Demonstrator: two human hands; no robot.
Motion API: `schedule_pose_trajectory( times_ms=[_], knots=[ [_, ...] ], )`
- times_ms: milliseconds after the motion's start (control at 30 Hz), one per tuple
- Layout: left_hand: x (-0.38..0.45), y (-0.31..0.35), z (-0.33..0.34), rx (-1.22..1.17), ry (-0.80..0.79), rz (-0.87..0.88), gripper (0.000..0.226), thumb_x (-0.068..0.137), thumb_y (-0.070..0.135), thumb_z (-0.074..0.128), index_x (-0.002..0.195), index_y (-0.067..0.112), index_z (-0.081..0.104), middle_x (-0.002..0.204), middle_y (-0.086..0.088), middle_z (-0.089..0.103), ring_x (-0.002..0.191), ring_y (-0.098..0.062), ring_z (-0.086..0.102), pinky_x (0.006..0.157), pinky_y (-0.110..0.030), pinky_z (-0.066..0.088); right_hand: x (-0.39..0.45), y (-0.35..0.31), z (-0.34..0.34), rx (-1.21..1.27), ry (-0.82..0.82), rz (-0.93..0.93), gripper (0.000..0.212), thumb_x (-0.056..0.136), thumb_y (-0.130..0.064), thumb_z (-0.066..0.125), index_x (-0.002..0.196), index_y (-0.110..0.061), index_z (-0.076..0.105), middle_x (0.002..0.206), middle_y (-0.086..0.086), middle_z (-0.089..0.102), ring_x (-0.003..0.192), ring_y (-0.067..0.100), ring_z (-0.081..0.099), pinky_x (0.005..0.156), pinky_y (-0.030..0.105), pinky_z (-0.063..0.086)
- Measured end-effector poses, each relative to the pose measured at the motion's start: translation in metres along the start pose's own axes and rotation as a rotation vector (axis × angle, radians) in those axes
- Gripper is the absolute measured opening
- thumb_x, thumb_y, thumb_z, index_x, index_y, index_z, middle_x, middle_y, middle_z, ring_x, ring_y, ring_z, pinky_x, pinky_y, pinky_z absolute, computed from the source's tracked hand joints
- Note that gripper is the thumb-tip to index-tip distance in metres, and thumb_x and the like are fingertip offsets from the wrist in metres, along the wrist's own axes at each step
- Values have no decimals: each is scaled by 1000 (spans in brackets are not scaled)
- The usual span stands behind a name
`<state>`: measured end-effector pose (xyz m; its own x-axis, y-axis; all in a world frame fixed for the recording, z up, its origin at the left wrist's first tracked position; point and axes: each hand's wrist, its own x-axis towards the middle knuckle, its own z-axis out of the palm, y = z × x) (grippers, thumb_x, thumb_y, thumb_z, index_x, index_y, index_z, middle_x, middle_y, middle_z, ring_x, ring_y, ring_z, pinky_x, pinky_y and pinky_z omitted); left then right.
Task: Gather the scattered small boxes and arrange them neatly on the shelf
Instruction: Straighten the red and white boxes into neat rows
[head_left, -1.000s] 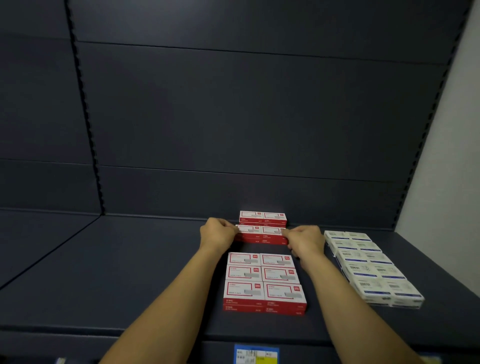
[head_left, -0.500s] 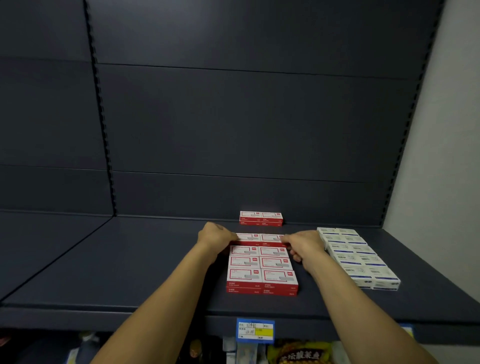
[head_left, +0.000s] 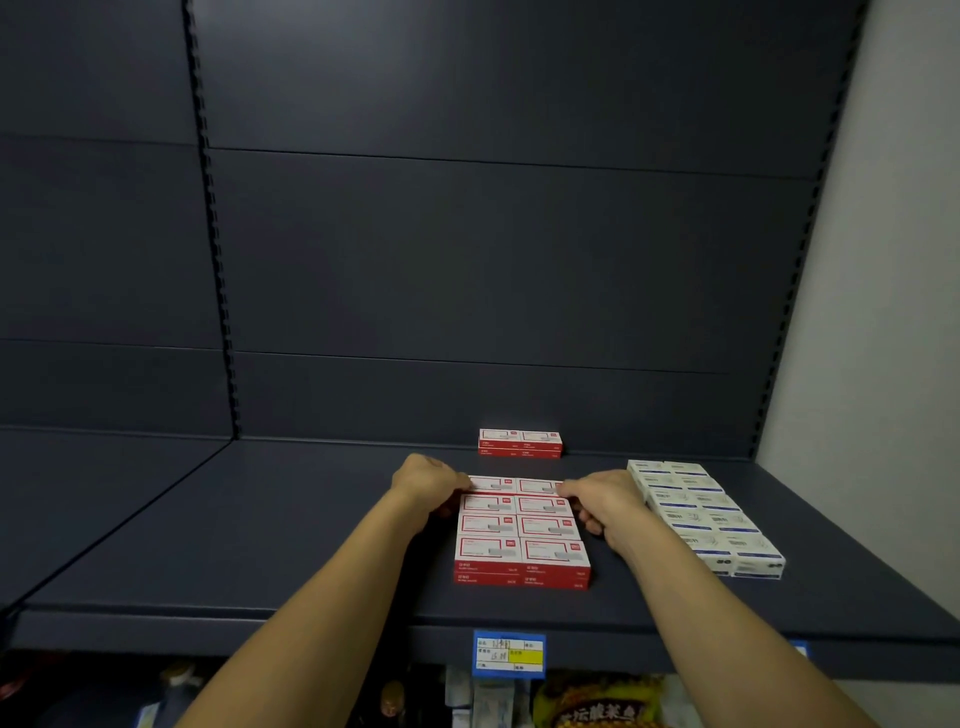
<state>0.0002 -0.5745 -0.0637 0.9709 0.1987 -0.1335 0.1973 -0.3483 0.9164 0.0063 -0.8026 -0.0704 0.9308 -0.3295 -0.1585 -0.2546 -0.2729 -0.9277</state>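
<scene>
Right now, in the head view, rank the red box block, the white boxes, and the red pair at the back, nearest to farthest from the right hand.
1. Red box block: touching the right hand, on its left.
2. White boxes: just right.
3. Red pair: at the back wall.

Dark shelf (head_left: 260, 545), red box block (head_left: 522, 540), red pair (head_left: 519, 442) behind, seemingly stacked, white-blue rows (head_left: 701, 512)

Dark blue-grey metal shelf (head_left: 311, 545) looked matt and smooth; red-and-white cardboard boxes (head_left: 522, 540) and white cardboard boxes (head_left: 696, 512) faintly glossy.
</scene>
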Motion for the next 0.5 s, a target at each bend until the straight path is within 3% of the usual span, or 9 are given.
schedule_pose_trajectory(
  times_ms=[100,500],
  knots=[
    [1,-1,-1,-2,-3,5,17,83,24,81,86,8,75,83,-6,76,73,-20,68,78,-36,60,0,0,1,2,10,-1,18,77,-16,81,81,-3,69,64,9,63,48,16,49,39,23,35],
    [4,2,-6,48,-52,-10,18,84,23,80,81,8,71,78,-5,73,66,-17,60,60,-28,50,0,-1,3,-40,-12,15,16,73,-17,75,82,-5,71,64,6,62,52,16,51,42,22,36]
  ],
)
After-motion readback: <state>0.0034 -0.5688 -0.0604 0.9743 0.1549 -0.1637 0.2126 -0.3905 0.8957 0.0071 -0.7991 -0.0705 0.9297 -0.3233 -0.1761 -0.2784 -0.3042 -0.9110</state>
